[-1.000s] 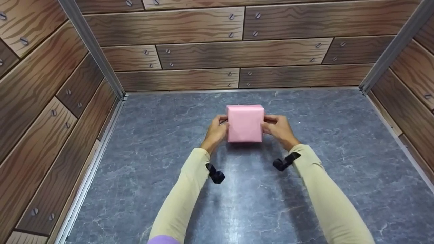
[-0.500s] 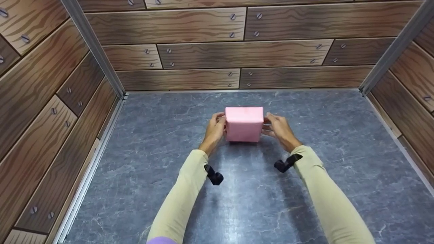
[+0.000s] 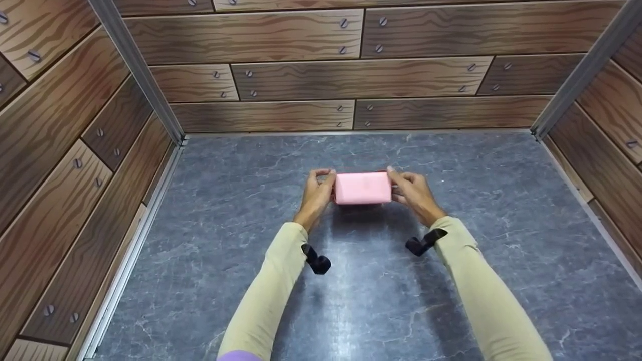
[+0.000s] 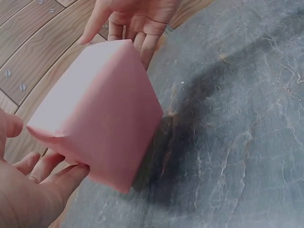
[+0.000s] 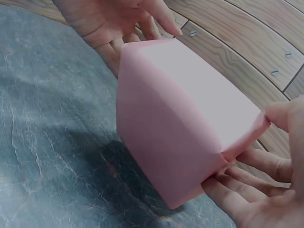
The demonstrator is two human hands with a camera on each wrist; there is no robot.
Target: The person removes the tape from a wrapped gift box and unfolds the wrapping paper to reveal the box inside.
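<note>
A pink box [image 3: 363, 188] with smooth sides is held between both hands at the middle of the floor panel. Its narrow face is toward the head camera. My left hand [image 3: 317, 195] grips the left end, and in the left wrist view its fingers [image 4: 71, 178] press against the end face. At the opposite end my right hand [image 3: 414, 195] holds the box, with thumb at an upper edge and fingers [image 5: 237, 190] on the end face in the right wrist view. A shadow lies under the box; whether a lower edge touches the surface I cannot tell.
The grey marbled surface [image 3: 241, 200] spreads around the hands. Wood-print walls [image 3: 296, 80] stand at the back, left and right, joined by metal corner posts [image 3: 138, 70]. Black wrist cameras [image 3: 317, 259] hang from both sleeves.
The box has tipped toward me: its broad face has turned out of the head view and the narrow face has come up. Both thumbs have shifted to the upper edges.
</note>
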